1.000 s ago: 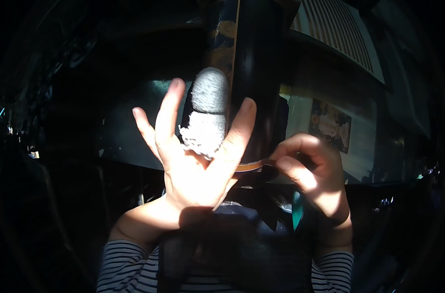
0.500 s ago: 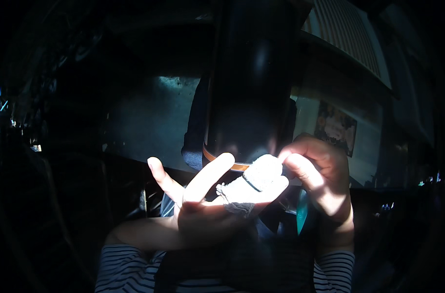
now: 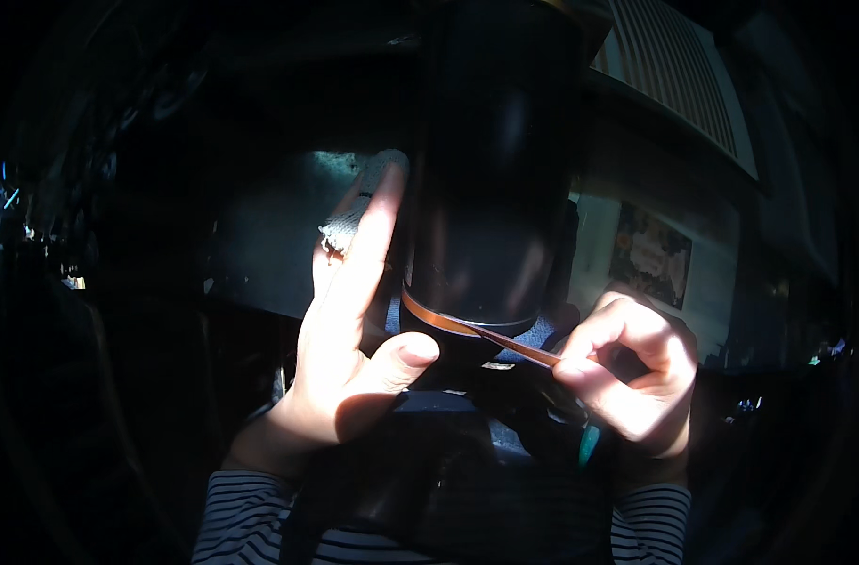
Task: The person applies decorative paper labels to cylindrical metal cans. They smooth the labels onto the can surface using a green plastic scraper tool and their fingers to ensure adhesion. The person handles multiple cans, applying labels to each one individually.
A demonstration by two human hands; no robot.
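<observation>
The fingers (image 3: 594,350) of the right hand (image 3: 627,381) are pinched on the free end of a thin orange-brown strip of tape (image 3: 505,341), which runs taut up and to the left to a band of the same colour around the lower end of a tall dark glossy cylinder (image 3: 491,188). The left hand (image 3: 349,348) stands beside the cylinder on its left, fingers (image 3: 368,240) stretched upward and lying along its side, thumb bent inward under its lower rim; it is open rather than clenched, and whether it presses the cylinder cannot be told. Behind those fingers shows a pale grey knitted piece of cloth (image 3: 354,212) with a frayed edge. Half a second ago the left hand lay lower and flatter, palm up, with the pale cloth bundled bright near the right hand's fingers; now it has risen and turned upright against the cylinder, and the cloth sits higher, behind it. The right hand has stayed at about the same place, lower right of the cylinder. Both striped sleeves (image 3: 251,518) enter from the lower edge. A small teal object (image 3: 590,443) shows just below the right hand. To the right, on a pale wall, hangs a dark picture (image 3: 651,256), and above it a slatted panel (image 3: 679,85). The cylinder hides most of the middle; the rest is too dark to tell.
</observation>
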